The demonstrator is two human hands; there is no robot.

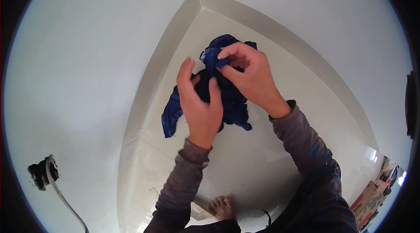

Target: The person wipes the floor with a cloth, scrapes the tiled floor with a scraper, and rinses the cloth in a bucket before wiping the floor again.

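Head: blue cloth [232,97] in right grip [253,76]

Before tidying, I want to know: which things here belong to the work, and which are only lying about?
In use:
dark blue cloth, pinched by the right hand
left hand, open nearby

Apparently unused:
cardboard box
cable from the wall

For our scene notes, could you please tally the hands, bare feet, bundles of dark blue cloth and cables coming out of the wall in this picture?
Left hand and right hand: 2
Bare foot: 1
Bundle of dark blue cloth: 1
Cable from the wall: 1
Total: 5
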